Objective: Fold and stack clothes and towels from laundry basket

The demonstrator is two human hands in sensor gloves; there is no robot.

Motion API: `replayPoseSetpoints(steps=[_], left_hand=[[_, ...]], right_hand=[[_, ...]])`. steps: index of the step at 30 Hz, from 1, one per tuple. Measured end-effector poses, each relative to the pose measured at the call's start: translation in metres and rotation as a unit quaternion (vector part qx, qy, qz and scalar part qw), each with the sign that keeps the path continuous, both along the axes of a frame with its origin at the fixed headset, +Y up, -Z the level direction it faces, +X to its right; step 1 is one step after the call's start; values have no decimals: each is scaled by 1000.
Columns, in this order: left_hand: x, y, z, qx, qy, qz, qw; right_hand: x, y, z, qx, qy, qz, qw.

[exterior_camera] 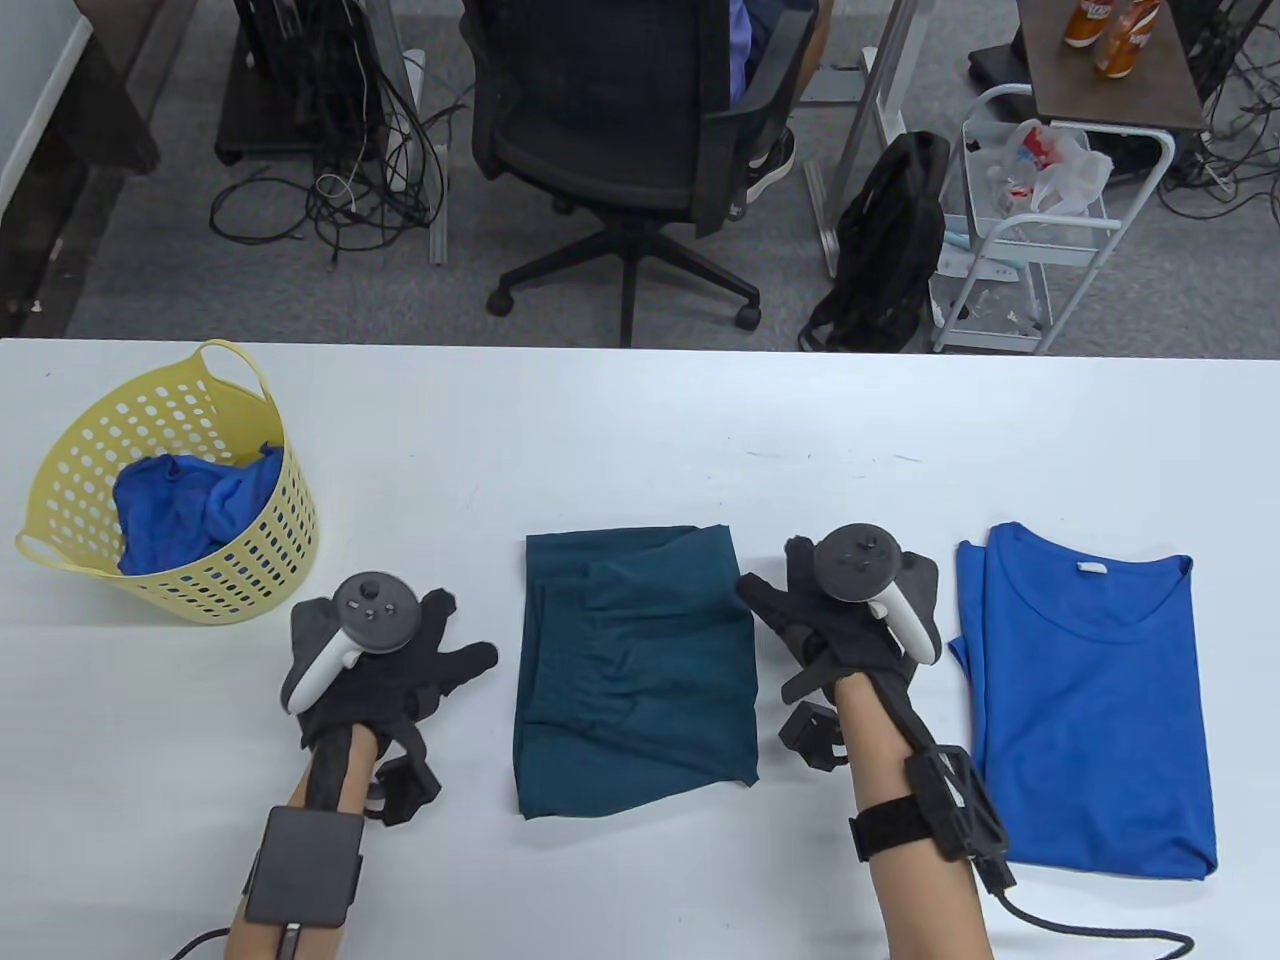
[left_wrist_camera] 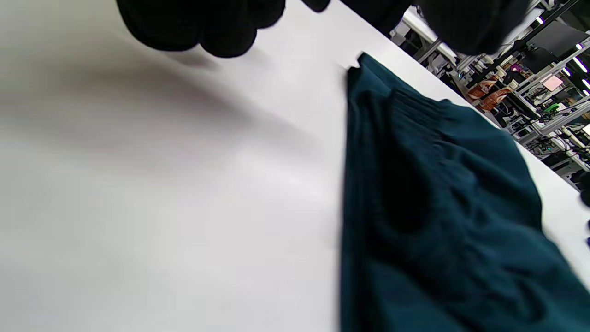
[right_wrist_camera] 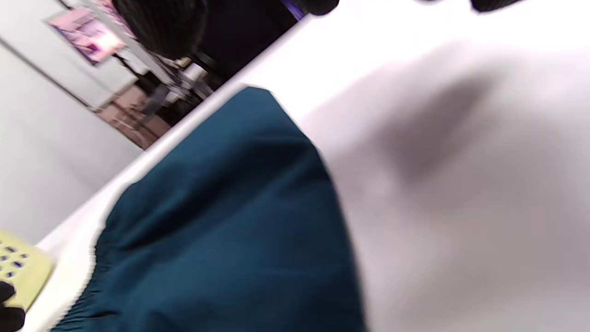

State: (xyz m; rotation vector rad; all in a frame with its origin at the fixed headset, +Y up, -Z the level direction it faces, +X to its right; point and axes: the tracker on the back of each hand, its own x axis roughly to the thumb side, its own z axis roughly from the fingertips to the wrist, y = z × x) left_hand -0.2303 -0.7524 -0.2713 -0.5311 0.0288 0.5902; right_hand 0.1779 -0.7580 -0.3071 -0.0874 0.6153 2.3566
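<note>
- One folded teal garment (exterior_camera: 635,665) lies on the table (exterior_camera: 640,420) between two gloved hands.
- Left hand (exterior_camera: 375,655) and right hand (exterior_camera: 850,620): fingers spread loose, grasping nothing.
- One blue shirt (exterior_camera: 1085,700) far right; one yellow basket (exterior_camera: 175,490) half hides bunched blue cloth (exterior_camera: 190,505).

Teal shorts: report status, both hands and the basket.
Left hand and right hand open, flanking the teal shorts, holding nothing. Shorts folded flat. Blue shirt folded, right. Blue cloth remains in basket. Nothing obstructing.

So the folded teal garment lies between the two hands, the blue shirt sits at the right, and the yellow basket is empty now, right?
Not quite: the yellow basket is not empty. The table view shows blue cloth inside it. The rest is right.
</note>
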Motion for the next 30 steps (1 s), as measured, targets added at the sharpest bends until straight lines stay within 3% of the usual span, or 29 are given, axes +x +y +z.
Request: replayPoseSetpoints(steps=[3,6,10,14,17,19,20,22,24,26,30], left_hand=[[26,-6,-41,-4,-6,-24,1000],[46,-17,-70,-52,-44,-67,995],[57,-23,-97,-66,-83,-127,986],[69,-26,-112,-61,-105,-209,970],[84,-26,-124,-77,-141,-270,949],[92,-25,-129,-96,-142,-276,946],[96,-25,-132,-95,-152,-288,941],[101,-24,-133,-91,-167,-301,934],[105,-22,-132,-77,-189,-296,933],[106,-17,-123,-44,-209,-285,934],[88,11,-83,105,-241,-279,923]], right_hand=[[4,-26,-8,-35,-32,-44,998],[-1,-37,-16,3,-63,-29,998],[-15,-39,-28,-3,-71,-43,997],[-32,-42,-38,14,-85,5,996],[-42,-34,-40,63,-82,-9,995],[-42,-24,-38,132,-45,-98,985],[-41,-17,-36,127,-2,-171,977],[-41,-8,-28,114,47,-237,964],[-47,2,-15,128,127,-216,960],[-51,8,-6,150,161,-187,958],[-60,20,15,224,121,-177,951]])
